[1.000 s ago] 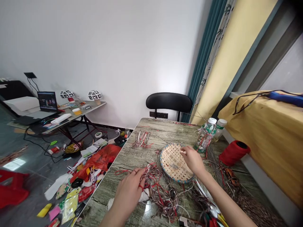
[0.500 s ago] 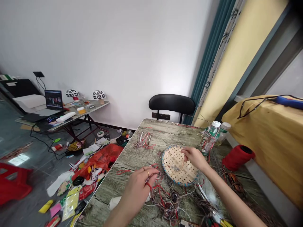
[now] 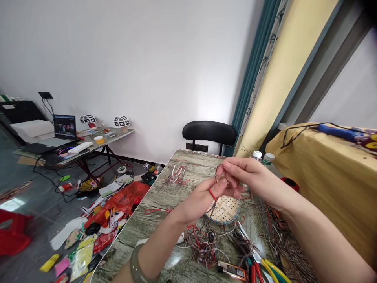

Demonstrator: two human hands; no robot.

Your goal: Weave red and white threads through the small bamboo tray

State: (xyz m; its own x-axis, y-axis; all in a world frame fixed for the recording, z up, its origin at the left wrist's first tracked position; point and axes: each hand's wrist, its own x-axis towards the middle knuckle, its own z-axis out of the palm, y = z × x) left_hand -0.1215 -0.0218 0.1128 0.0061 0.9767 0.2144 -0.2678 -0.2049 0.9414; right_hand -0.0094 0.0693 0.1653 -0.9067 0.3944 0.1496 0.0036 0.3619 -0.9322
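Both my hands are raised together above the table. My left hand [image 3: 207, 194] has thumb and fingers pinched on a thin dark cord [image 3: 217, 171], with red string looped round the thumb area. My right hand [image 3: 241, 173] is closed in a pinch on the same cord, touching or nearly touching the left fingertips. Any small piece between the fingertips is too small to make out. Below them sits a round woven bamboo basket [image 3: 225, 212] with a blue-stitched rim, partly hidden by the hands. A tangle of red, grey and white cords [image 3: 203, 243] lies in front.
Finished-looking braided cords [image 3: 176, 174] lie at the table's far left. Scissors [image 3: 243, 232], yellow-handled pliers [image 3: 271, 269] and a lighter [image 3: 232, 270] are near the front. Capped bottles [image 3: 267, 159] and a red thread spool [image 3: 290, 183] stand at right. A black chair [image 3: 209, 133] is behind.
My right hand has left the basket and come up to my left hand. The left hand has risen and moved right, and both now pinch the cord. The view has shifted slightly.
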